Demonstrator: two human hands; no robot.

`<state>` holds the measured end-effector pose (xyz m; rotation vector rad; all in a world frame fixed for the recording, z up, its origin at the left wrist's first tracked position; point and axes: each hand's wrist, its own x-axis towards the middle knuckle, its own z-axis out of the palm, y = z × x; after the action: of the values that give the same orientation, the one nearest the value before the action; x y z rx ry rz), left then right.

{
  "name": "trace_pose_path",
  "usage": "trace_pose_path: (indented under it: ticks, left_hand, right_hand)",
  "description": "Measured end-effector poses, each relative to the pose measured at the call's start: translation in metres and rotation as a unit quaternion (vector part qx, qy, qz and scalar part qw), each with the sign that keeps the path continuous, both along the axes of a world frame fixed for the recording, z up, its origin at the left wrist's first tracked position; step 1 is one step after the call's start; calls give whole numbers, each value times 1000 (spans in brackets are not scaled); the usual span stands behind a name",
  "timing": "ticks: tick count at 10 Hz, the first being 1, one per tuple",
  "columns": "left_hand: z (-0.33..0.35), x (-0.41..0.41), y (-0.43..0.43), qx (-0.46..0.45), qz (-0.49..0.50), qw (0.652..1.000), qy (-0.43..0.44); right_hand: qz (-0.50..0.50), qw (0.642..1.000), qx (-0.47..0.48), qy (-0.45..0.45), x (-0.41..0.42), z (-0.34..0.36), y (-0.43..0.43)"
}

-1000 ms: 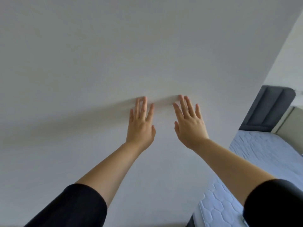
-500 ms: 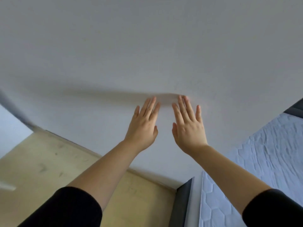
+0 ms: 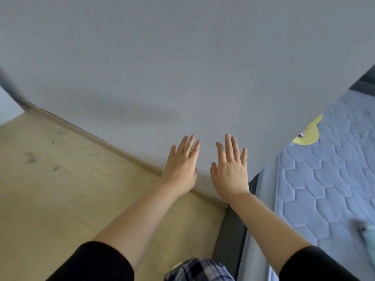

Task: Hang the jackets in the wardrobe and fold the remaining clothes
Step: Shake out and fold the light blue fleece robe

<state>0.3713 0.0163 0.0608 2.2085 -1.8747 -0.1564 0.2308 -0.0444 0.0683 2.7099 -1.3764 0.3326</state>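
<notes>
My left hand [image 3: 182, 165] and my right hand [image 3: 231, 168] are stretched out side by side in front of a plain white wall [image 3: 182, 67], palms forward, fingers spread, holding nothing. To the right lies a bed with a pale blue quilted mattress [image 3: 324, 179]. A yellow cloth item [image 3: 307, 136] lies on it next to the wall's edge. A light bluish-white cloth item [image 3: 367, 230] shows blurred at the right edge. No jacket or wardrobe is in view.
A light wooden floor [image 3: 60, 189] spreads at the left, with a skirting board [image 3: 121, 151] along the wall's foot. The bed's dark grey frame [image 3: 229, 240] runs beside my right arm. Plaid fabric [image 3: 198, 270] shows at the bottom.
The view has tilted downward: the floor, the bed frame and more of the mattress have come into sight, with the yellow item newly visible. Both hands stay raised and spread.
</notes>
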Motion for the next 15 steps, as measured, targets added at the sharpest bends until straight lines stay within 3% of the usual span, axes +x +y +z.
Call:
trace_pose_path:
  ticks: [3, 5, 7, 8, 9, 10, 11, 12, 13, 14, 15]
  left_hand:
    - [-37, -174, 29, -30, -17, 999, 30]
    - [-71, -298, 39, -24, 15, 993, 117]
    - [-131, -397, 61, 110, -42, 966, 229]
    - [-148, -406, 67, 174, -115, 962, 174]
    - [-150, -405, 68, 175, -131, 962, 161]
    - [-153, -407, 71, 179, -131, 961, 164]
    - [-158, -406, 73, 183, -117, 955, 203]
    - [-152, -398, 62, 158, -11, 917, 365]
    - [-141, -376, 46, 77, 181, 790, 581]
    - [-127, -341, 34, 3, 318, 600, 734]
    - [-110, -322, 36, -66, 329, 515, 789]
  right_hand:
    - [-70, 996, 33, -34, -174, -38, 35]
    - [-130, 987, 93, -21, -300, -70, 57]
    - [-262, 944, 195, 38, -413, -103, 59]
    - [-306, 930, 187, 83, -460, -116, 63]
    - [-350, 921, 130, 116, -497, -120, 64]
    - [-447, 878, 146, 90, -525, -113, 58]
    - [-484, 836, 229, -119, -524, -109, 53]
    - [-416, 850, 305, -104, -477, -100, 40]
    - [-349, 771, 389, -363, -399, -69, 39]
    - [-175, 764, 396, -478, -334, -39, 50]
    - [-81, 825, 312, -465, -311, -32, 67]
